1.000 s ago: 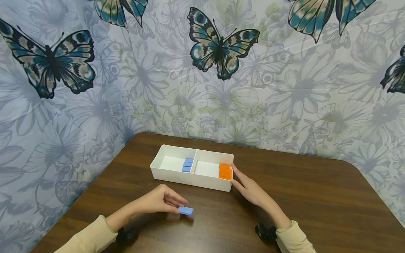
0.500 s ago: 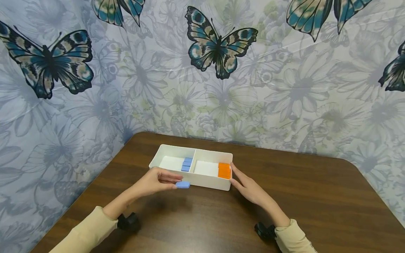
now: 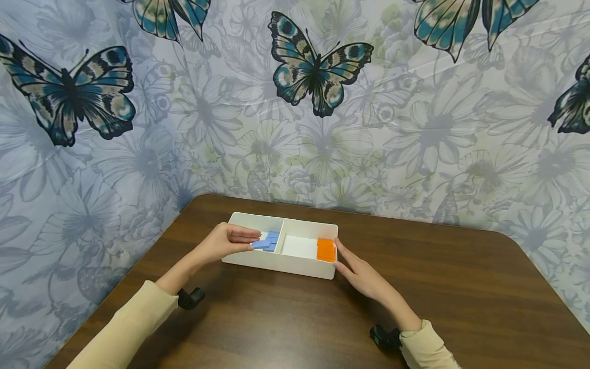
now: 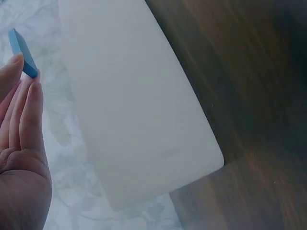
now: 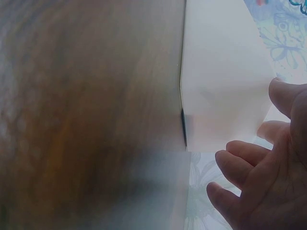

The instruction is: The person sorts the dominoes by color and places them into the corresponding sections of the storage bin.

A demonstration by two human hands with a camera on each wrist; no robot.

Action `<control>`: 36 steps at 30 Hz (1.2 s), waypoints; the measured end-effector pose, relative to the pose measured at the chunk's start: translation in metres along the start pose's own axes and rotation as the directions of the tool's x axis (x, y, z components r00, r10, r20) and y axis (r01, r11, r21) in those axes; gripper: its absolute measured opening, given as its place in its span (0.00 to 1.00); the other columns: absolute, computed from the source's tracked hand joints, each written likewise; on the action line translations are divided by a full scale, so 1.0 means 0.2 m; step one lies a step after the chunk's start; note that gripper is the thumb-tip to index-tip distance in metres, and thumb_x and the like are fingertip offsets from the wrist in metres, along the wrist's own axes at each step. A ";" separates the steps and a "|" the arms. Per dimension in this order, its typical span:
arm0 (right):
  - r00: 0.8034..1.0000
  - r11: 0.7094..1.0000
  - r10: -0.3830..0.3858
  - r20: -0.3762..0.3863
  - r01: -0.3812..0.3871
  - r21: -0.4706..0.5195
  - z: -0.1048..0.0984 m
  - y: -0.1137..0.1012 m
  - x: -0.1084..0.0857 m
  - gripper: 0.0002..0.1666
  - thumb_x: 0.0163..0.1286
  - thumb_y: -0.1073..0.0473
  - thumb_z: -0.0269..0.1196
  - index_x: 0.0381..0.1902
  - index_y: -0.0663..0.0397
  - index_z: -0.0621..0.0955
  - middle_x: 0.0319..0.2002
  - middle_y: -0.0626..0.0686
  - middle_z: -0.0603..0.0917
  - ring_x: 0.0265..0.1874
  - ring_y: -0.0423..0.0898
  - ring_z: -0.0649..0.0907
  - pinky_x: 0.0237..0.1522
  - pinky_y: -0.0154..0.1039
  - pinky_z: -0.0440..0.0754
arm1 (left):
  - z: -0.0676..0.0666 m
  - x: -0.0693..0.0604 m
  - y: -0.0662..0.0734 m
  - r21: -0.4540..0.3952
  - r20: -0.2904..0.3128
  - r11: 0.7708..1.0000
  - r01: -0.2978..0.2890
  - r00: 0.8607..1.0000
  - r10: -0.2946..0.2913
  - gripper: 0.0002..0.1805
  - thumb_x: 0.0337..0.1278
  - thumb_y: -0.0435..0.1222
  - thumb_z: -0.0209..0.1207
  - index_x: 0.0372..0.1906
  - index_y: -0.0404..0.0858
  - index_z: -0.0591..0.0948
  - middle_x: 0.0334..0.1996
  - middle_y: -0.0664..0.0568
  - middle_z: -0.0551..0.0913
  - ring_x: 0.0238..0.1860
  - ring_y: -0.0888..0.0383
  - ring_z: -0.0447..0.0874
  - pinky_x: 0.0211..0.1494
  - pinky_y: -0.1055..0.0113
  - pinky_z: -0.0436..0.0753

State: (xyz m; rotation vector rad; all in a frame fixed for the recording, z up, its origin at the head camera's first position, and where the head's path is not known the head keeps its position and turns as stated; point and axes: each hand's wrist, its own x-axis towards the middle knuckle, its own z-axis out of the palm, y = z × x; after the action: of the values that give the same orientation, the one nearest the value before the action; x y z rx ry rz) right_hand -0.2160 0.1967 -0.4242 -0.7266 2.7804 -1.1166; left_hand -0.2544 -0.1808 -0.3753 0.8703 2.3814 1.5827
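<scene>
A white two-compartment box (image 3: 281, 265) stands on the table. Between thumb and fingertips, my left hand (image 3: 220, 243) pinches a flat blue tile (image 3: 260, 245) over the left compartment; the left wrist view also has this tile (image 4: 22, 52) at its upper left. Several blue tiles (image 3: 273, 235) lie against the divider below it, partly hidden by the held one. Orange tiles (image 3: 325, 250) sit at the right end of the right compartment. My right hand (image 3: 364, 277) touches the box's right end with thumb and fingers spread, near the corner.
The brown wooden table (image 3: 442, 287) extends on both sides of the box and in front of it. A butterfly-patterned cloth (image 3: 322, 154) hangs behind the table. Dark wrist cameras (image 3: 191, 297) are strapped under both wrists.
My left hand has carried the blue tile from over the table in front, up and forward past the box's front wall, to above the left compartment. The right hand stays at the box end.
</scene>
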 end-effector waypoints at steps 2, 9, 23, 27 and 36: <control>1.000 1.000 0.008 -0.001 -0.008 0.002 0.00 0.00 0.00 0.41 0.72 0.40 0.49 0.74 0.48 0.50 0.71 0.54 0.52 0.67 0.55 0.58 0.64 0.56 0.57 | -0.01 0.02 -0.03 0.017 0.008 1.000 -0.002 1.000 0.002 0.22 0.51 0.28 0.65 0.53 0.26 0.78 0.48 0.40 0.80 0.48 0.52 0.81 0.44 0.63 0.81; 1.000 1.000 -0.008 -0.013 0.008 -0.007 0.00 0.00 0.00 0.40 0.73 0.42 0.49 0.74 0.51 0.51 0.71 0.55 0.53 0.67 0.56 0.58 0.63 0.57 0.57 | -0.04 0.10 -0.10 0.092 0.048 0.995 0.026 0.998 -0.030 0.20 0.50 0.25 0.64 0.51 0.24 0.78 0.47 0.37 0.80 0.47 0.49 0.81 0.43 0.65 0.82; 0.999 1.000 -0.029 -0.021 0.029 -0.003 0.01 -0.01 0.00 0.40 0.73 0.42 0.49 0.74 0.52 0.51 0.71 0.55 0.53 0.67 0.54 0.58 0.64 0.55 0.56 | -0.04 0.19 -0.18 0.153 0.149 0.983 0.099 0.981 -0.122 0.19 0.48 0.21 0.64 0.47 0.19 0.78 0.45 0.33 0.80 0.44 0.45 0.82 0.41 0.63 0.82; 1.000 1.000 -0.024 -0.018 0.024 -0.004 0.00 -0.01 0.00 0.40 0.73 0.42 0.49 0.74 0.52 0.51 0.71 0.55 0.53 0.67 0.55 0.58 0.64 0.56 0.56 | -0.04 0.21 -0.19 0.173 0.175 0.980 0.096 0.977 -0.126 0.16 0.47 0.20 0.63 0.44 0.18 0.78 0.43 0.33 0.81 0.42 0.46 0.83 0.41 0.64 0.82; 1.000 1.000 -0.020 -0.016 0.020 -0.011 0.01 -0.01 0.00 0.40 0.73 0.42 0.49 0.74 0.51 0.51 0.71 0.55 0.52 0.67 0.55 0.58 0.64 0.56 0.56 | -0.03 0.24 -0.21 0.251 0.209 0.966 0.064 0.971 -0.119 0.13 0.46 0.18 0.63 0.40 0.18 0.80 0.37 0.36 0.83 0.40 0.47 0.84 0.40 0.66 0.83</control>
State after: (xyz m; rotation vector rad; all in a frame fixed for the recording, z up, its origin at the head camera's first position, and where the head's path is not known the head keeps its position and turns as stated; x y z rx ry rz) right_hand -0.2153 0.1942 -0.4240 -0.7519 2.8005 -1.1164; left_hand -0.3120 -0.1719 -0.4011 0.9106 2.4440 1.1107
